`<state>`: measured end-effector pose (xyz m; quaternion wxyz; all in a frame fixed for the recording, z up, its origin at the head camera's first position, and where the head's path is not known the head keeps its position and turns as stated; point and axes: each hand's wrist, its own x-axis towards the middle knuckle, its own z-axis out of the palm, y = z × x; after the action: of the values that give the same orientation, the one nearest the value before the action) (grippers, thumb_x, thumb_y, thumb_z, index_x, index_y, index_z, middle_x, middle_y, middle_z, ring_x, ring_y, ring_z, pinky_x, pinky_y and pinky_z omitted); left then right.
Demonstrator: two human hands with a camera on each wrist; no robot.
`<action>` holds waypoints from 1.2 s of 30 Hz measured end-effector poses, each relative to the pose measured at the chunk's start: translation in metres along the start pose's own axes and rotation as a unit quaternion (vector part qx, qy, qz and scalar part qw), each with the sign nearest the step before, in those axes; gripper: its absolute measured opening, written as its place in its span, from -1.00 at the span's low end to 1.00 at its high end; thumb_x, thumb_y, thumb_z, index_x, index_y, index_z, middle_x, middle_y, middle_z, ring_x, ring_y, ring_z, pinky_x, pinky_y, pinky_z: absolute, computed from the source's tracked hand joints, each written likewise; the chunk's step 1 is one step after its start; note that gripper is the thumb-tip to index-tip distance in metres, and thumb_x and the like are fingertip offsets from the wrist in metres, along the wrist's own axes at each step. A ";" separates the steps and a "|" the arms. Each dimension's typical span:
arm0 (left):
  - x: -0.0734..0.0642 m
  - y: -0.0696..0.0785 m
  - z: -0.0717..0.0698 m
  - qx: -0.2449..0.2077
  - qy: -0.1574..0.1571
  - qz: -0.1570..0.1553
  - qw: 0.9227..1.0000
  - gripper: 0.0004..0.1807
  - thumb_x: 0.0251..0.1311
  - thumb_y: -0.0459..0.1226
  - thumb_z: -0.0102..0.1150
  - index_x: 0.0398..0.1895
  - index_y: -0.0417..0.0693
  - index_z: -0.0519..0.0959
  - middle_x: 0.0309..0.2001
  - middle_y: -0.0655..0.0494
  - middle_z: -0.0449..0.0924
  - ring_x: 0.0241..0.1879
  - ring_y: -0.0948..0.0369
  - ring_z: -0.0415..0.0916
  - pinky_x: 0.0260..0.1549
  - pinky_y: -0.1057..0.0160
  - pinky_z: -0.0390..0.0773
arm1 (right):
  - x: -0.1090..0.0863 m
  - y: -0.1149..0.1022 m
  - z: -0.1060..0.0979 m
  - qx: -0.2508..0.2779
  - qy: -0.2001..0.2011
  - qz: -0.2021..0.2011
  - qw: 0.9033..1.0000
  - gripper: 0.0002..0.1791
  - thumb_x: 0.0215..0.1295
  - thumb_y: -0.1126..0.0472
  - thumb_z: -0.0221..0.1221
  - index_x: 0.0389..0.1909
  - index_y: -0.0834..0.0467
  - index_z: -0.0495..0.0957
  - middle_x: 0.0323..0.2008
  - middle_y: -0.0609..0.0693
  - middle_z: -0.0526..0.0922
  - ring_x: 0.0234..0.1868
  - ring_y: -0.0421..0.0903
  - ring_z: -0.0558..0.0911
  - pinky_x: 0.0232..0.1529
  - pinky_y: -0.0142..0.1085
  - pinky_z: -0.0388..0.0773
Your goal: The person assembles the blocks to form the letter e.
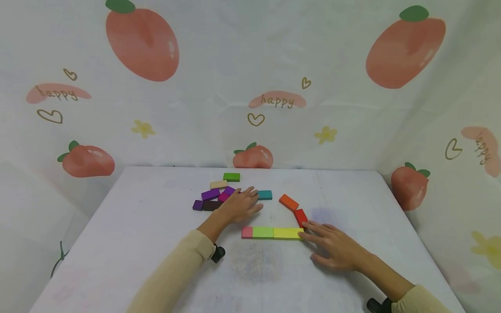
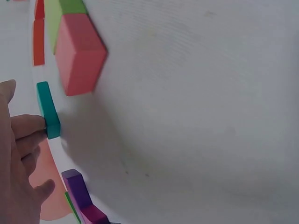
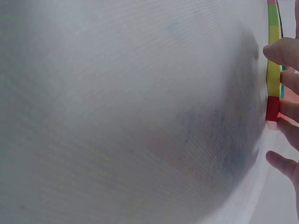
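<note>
In the head view, my left hand reaches to the back middle of the table with fingers spread. Its fingertips touch the near end of a teal block in the left wrist view, and no finger wraps round it. To the right, my right hand lies low with fingers extended. Its fingertips are at the red block and at the right end of the yellow block. A light green block and a pink block continue the row leftward. An orange block lies slanted behind the red one.
Left of my left hand lie purple, magenta and dark brown blocks close together. Behind them are a cream block and a green block. A printed curtain hangs past the table's back edge.
</note>
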<state>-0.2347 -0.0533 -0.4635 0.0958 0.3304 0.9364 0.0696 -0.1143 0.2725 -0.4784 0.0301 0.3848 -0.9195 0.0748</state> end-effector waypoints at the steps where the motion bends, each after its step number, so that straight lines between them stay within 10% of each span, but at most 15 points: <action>1: 0.001 0.001 -0.001 0.004 -0.002 -0.001 1.000 -0.34 0.52 0.11 -0.27 0.47 -0.10 0.31 0.49 0.01 0.23 0.53 0.07 0.00 0.44 -0.14 0.03 | 0.000 0.000 0.000 0.000 0.001 -0.001 1.000 -0.27 0.13 -0.10 0.36 0.36 -0.10 0.46 0.39 0.02 0.42 0.35 0.05 0.44 0.15 0.10 0.52; 36: 0.008 0.018 -0.005 0.020 -0.021 0.009 1.000 -0.33 0.46 0.08 -0.11 0.49 -0.09 0.27 0.50 0.04 0.20 0.53 0.07 0.00 0.43 -0.13 0.07 | -0.001 -0.001 -0.001 0.017 -0.003 0.008 1.000 -0.29 0.14 -0.09 0.36 0.36 -0.10 0.46 0.39 0.02 0.41 0.36 0.07 0.42 0.15 0.13 0.51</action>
<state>-0.2305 -0.0346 -0.4563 0.1083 0.3418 0.9324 0.0452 -0.1130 0.2721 -0.4777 0.0198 0.3782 -0.9211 0.0899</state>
